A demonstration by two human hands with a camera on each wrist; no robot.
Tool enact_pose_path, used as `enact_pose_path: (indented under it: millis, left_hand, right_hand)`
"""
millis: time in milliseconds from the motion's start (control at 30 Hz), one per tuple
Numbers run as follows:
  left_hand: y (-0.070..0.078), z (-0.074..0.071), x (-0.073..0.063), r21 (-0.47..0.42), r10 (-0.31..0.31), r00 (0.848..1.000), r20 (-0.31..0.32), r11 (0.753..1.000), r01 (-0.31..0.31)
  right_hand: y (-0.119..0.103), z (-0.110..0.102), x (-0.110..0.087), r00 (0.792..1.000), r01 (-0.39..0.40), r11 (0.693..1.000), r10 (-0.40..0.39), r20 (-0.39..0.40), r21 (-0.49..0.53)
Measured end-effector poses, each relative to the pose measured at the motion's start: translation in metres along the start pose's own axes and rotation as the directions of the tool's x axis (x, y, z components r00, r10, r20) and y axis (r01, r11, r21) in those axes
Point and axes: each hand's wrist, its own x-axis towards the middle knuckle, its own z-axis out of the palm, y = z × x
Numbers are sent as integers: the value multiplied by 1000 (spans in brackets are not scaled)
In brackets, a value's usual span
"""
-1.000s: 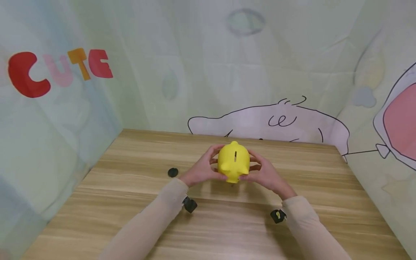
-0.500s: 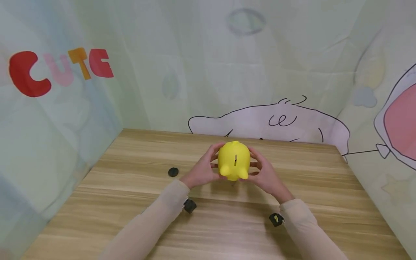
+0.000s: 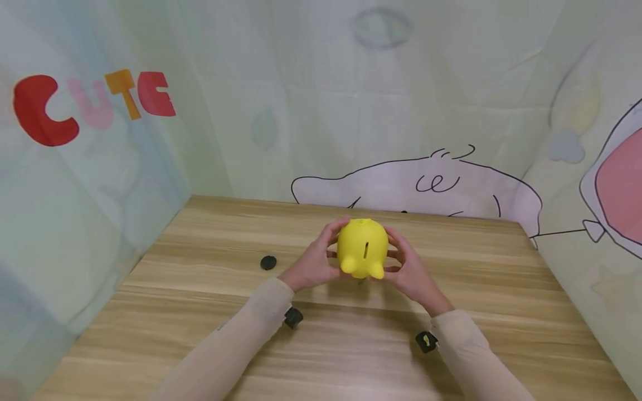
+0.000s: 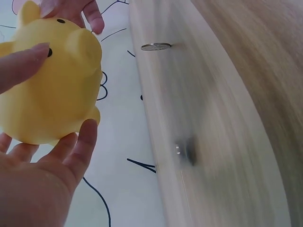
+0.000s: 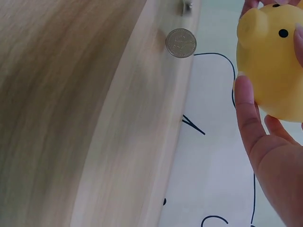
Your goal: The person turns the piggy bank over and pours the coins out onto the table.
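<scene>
A yellow piggy bank (image 3: 362,240) is held up above the table between both hands, its coin slot and two ears toward the head camera. My left hand (image 3: 317,260) grips its left side, thumb beside one eye and fingers spread around the body in the left wrist view. The right hand (image 3: 407,269) grips the other side, fingers curved around it in the right wrist view. Below the bank, a silver coin (image 5: 181,43) stands on edge on the table. That coin (image 4: 156,47) looks thin from the left wrist.
The black disc (image 3: 268,263) lies on the wooden table (image 3: 346,351), left of the left hand. Behind the table hangs a printed cloth wall (image 3: 321,111) with a cartoon drawing, and similar walls stand at both sides.
The piggy bank has tilted toward the person, so its snout has gone from the head view and the slot sits slightly lower. Both hands keep their hold. The head view has dipped slightly.
</scene>
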Motion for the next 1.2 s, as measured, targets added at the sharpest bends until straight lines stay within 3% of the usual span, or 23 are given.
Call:
enact_pose_path:
  millis: [367,700,1000,1200]
  left_hand:
    - [-1,-4,0,-112,-83,996,7,990,84]
    - [2,-1,2,-54,-255,967,-14,966,254]
    - [7,4,7,-35,-399,916,-31,917,398]
    - [13,7,11,74,-482,872,-86,870,488]
  right_hand:
    - [-7,-4,0,994,-102,995,102,28,-7]
    - [-13,-4,3,969,-245,968,246,29,-47]
    - [-14,-4,11,939,-342,937,344,8,-74]
    - [-21,1,17,893,-451,890,450,-29,-64]
